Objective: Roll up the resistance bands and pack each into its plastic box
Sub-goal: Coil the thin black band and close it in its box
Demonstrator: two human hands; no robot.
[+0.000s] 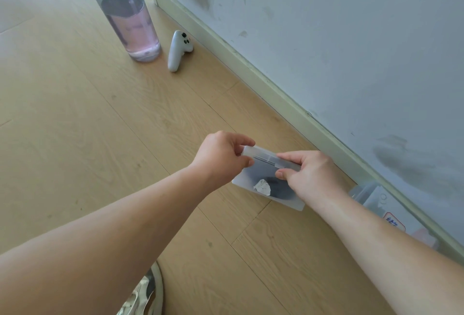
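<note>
Head view: left hand [221, 156] and right hand [308, 171] pinch the plastic box [288, 201] top edge, above the floor. Dark band [278, 186] inside; likely closing. Second box [371, 194] by the wall, contents unclear.

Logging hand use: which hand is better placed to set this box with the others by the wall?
Probably right: the right hand pinches the box on the side nearest the other boxes; the left hand would cross over.
</note>
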